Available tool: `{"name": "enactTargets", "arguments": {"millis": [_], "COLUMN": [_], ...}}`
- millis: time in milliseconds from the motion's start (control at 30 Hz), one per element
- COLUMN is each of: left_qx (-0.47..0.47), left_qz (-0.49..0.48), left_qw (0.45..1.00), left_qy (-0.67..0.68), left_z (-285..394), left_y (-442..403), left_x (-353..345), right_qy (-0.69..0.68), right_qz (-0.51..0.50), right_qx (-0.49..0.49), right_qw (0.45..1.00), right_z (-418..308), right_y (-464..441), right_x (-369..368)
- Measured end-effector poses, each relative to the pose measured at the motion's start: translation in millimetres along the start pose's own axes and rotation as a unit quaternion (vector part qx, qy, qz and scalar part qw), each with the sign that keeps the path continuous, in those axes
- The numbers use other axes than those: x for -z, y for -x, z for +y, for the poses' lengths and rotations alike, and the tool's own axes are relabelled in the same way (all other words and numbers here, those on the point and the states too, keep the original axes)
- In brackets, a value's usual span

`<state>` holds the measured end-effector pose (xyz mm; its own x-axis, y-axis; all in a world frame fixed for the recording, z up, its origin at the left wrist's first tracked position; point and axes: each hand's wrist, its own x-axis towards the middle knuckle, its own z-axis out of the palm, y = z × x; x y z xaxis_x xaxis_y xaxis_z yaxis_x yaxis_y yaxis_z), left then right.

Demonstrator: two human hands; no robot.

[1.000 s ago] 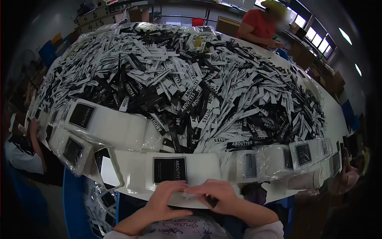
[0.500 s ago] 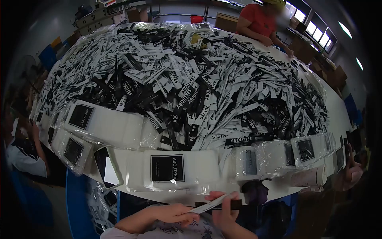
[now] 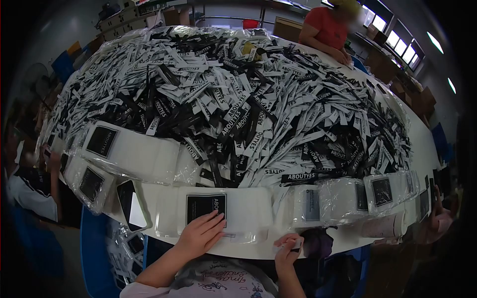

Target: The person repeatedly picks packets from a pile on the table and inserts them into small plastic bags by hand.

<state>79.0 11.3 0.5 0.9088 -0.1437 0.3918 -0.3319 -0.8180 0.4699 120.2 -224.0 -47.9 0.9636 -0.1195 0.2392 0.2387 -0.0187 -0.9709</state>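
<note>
My left hand (image 3: pixel 201 236) lies with its fingers stretched out on a stack of clear plastic bags (image 3: pixel 251 211), over the lower part of a black ABOUTYES label (image 3: pixel 196 206). Close to the table's near edge, my right hand (image 3: pixel 285 251) is closed around narrow black and white strips (image 3: pixel 297 245); only their ends show, so how many cannot be told. A dark purple bundle (image 3: pixel 318 242) sits just right of that hand. Beyond both hands rises a large heap of black and white ABOUTYES strips (image 3: pixel 238 116).
More bag stacks (image 3: pixel 134 159) line the near side, some to the right (image 3: pixel 343 198). A phone (image 3: pixel 133 206) lies at left. Below the edge is a blue bin (image 3: pixel 97 248) with plastic packets. People sit at far left (image 3: pixel 35 191) and far right (image 3: pixel 325 32).
My left hand has let go of the strips and moved up and left onto the bag stack. My right hand keeps hold of strips, now pointing end-on. The far co-worker's hands have drawn together.
</note>
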Motion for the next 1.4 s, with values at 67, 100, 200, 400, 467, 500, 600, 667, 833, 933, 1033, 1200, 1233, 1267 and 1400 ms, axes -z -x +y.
{"name": "enactTargets", "arguments": {"millis": [67, 100, 200, 400, 467, 500, 600, 667, 833, 933, 1033, 1200, 1233, 1267, 1400], "left_qx": [0.009, 0.016, -0.01, -0.018, 0.0, 0.0, -0.009, 0.018, -0.023, -0.015, -0.016, 0.059, 0.065, 0.064, -0.012], "left_qz": [0.022, 0.042, 0.028, 0.004, 0.049, 0.048, 0.031, -0.031, -0.05, -0.09, -0.093, 0.016, 0.002, 0.005, 0.087], "left_qw": [1.0, 0.999, 0.999, 1.0, 0.998, 0.998, 0.999, 0.973, 0.971, 0.971, 0.98, 0.997, 0.997, 0.997, 0.992], "left_qy": [0.005, 0.01, 0.011, 0.014, 0.043, 0.044, 0.036, 0.228, 0.231, 0.222, 0.173, 0.044, 0.032, 0.032, 0.085], "left_z": [11, 15, 36, 41, 42, 40, 32, 31, 28, 26, 27, 29, 26, 28, 30], "left_y": [3, 5, 9, 22, 22, 20, 16, 30, 11, 12, 15, 14, 14, 14, 15], "left_x": [10, 14, 3, 2, -4, -6, -9, -12, 17, 24, 24, 27, 22, 17, 1], "right_qy": [-0.068, -0.136, -0.029, 0.066, 0.105, 0.105, 0.088, 0.085, 0.066, -0.004, 0.13, -0.324, -0.443, -0.443, -0.185], "right_qz": [-0.022, -0.04, -0.148, -0.188, -0.383, -0.383, -0.345, -0.398, -0.453, -0.471, -0.474, -0.246, -0.196, -0.198, -0.371], "right_qx": [-0.125, -0.248, -0.264, -0.135, -0.14, -0.141, -0.084, -0.028, -0.112, -0.102, -0.058, -0.041, -0.002, 0.0, -0.075], "right_qw": [0.99, 0.958, 0.953, 0.971, 0.907, 0.907, 0.931, 0.913, 0.882, 0.876, 0.869, 0.913, 0.875, 0.874, 0.907], "right_z": [0, -1, -29, -67, -68, -70, -74, -78, -89, -76, -64, -67, -79, -90, -100], "right_y": [-2, -3, -18, -5, 1, 5, 10, 6, -10, -14, -16, -18, -23, -21, -14], "right_x": [20, 27, -2, -45, -40, -42, -48, -39, -44, -37, -37, -29, -41, -50, -56]}}
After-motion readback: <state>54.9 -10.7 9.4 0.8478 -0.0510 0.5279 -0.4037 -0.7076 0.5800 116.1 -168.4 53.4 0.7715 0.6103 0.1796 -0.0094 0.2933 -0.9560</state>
